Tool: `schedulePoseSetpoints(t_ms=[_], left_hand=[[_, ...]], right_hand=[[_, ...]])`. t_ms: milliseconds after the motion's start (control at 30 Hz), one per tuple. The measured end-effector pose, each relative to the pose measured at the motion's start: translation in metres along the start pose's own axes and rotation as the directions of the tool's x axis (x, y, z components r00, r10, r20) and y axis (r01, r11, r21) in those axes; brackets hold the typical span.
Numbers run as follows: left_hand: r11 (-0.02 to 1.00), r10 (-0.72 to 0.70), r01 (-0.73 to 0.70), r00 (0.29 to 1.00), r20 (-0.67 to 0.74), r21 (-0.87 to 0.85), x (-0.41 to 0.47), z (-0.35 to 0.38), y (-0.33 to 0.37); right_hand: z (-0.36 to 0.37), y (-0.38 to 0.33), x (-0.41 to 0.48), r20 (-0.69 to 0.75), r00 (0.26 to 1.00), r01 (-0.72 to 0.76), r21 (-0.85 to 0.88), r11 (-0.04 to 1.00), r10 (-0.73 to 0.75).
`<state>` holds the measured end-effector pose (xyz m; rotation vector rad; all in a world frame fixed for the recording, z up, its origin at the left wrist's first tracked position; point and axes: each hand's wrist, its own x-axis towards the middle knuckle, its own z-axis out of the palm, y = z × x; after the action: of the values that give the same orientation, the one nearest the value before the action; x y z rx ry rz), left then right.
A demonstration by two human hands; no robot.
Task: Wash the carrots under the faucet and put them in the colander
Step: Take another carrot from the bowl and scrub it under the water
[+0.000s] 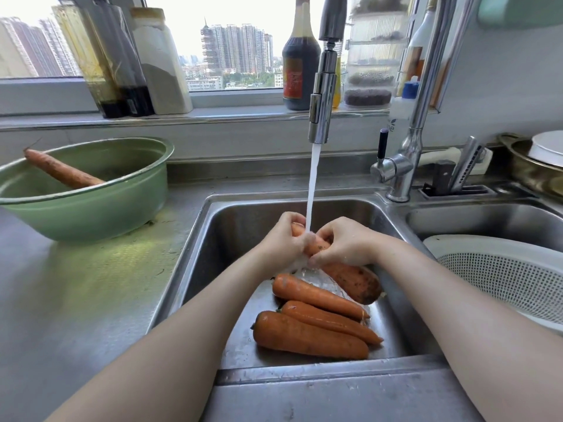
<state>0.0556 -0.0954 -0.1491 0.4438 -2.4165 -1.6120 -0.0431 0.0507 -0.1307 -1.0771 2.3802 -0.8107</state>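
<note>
A: Where's the held carrot?
B: Over the sink, under the water from the faucet. Its long axis runs from 10 o'clock to 4 o'clock. The thin tip is up at 10, and the fat end is down at 4, sticking out past the right hand.
A: And the grip?
B: Both hands curl round it. The left hand wraps the tip end and the right takes the middle. The fingers are closed on the carrot, and the stream lands between the two hands.
A: Which way is the colander?
B: At 3 o'clock from the hands, in the second basin, just beside the right forearm. The right hand is nearer, so I'd judge it the one to carry the carrot across, fat end leading.
A: Anything in the path?
B: The ridge between the basins. The carrot would have to clear that and then the colander's rim. The faucet's post stands at 1 o'clock, off that line. The room above the colander looks open.
A: What's left?
B: Three loose carrots lie at 6 o'clock on the sink floor, side by side, tips toward 4. The bowl carrot leans in the bowl on the worktop at 10 o'clock, nearer the left hand. No carrot shows in the visible part of the colander, so the job is probably at an early stage.
</note>
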Motion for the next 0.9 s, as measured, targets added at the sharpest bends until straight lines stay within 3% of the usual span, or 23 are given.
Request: schedulePoseSetpoints(t_ms=[100, 267, 333, 433, 500, 633, 800, 900], left_hand=[[1.0, 0.005, -0.007, 0.999, -0.042, -0.027, 0.001, 0.003, -0.002], [0.998, 0.06, -0.055, 0.952, -0.3, 0.027, 0.01, 0.009, 0.004], [0.998, 0.045, -0.035, 0.966, -0.256, 0.044, 0.012, 0.005, 0.002], [0.999, -0.023, 0.023, 1.0, -0.007, -0.023, 0.004, -0.002, -0.002], [0.998, -0.023, 0.025, 0.999, 0.046, -0.05, -0.001, -0.003, -0.003], [0.996, 0.019, -0.024, 0.998, -0.061, -0.083, 0.001, 0.001, 0.001], [0.998, 0.063, -0.066, 0.963, -0.263, -0.002, 0.009, 0.01, 0.005], [0.998, 0.062, -0.057, 0.966, -0.252, 0.025, 0.009, 0.003, 0.006]], right_hand=[[0.001, 0.001, -0.001, 0.014, 1.0, 0.005, 0.018, 1.0, -0.005], [0.006, -0.005, 0.002, 0.014, 0.999, 0.038, 0.11, 0.993, -0.04], [0.008, -0.006, 0.003, 0.007, 0.999, 0.034, 0.117, 0.993, -0.035], [0.006, -0.002, 0.001, 0.013, 1.0, 0.024, 0.088, 0.996, -0.025], [0.004, 0.002, 0.001, 0.036, 0.999, 0.011, 0.085, 0.996, -0.014], [0.003, 0.002, 0.001, 0.019, 1.0, -0.002, 0.116, 0.993, 0.0], [0.011, -0.005, 0.002, 0.024, 0.999, 0.021, 0.138, 0.99, -0.025], [0.016, -0.009, 0.005, 0.005, 0.999, 0.033, 0.124, 0.992, -0.034]])
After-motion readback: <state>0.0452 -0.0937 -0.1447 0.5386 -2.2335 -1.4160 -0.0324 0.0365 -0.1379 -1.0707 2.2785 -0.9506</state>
